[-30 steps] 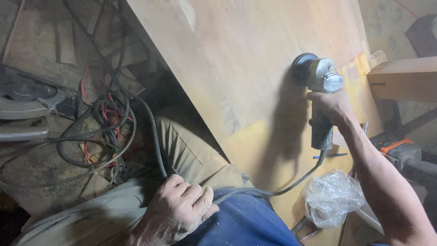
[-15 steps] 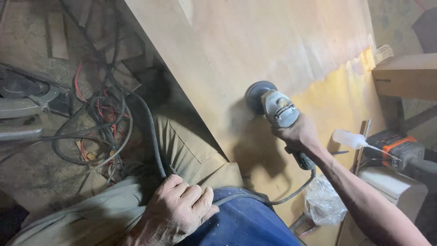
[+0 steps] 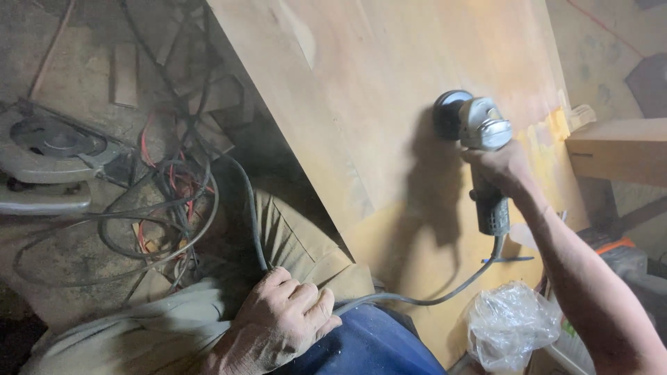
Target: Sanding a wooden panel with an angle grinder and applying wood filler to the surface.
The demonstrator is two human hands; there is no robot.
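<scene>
Your right hand (image 3: 504, 170) is closed around the angle grinder (image 3: 479, 149), its disc pressed flat on the upper part of the wooden panel (image 3: 389, 83). Your left hand (image 3: 281, 323) grips the grey power cord (image 3: 417, 298) (fist closed) at your thigh.

Dusty floor (image 3: 76, 90) carries tangled cables (image 3: 167, 201), wood scraps (image 3: 125, 83), and possibly 1 circular saw (image 3: 48, 149).

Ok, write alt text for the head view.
The right hand grips an angle grinder, its disc against a large wooden board. The left hand rests closed on the person's thigh, holding the grinder's grey cord; tangled cables lie on the floor.
</scene>
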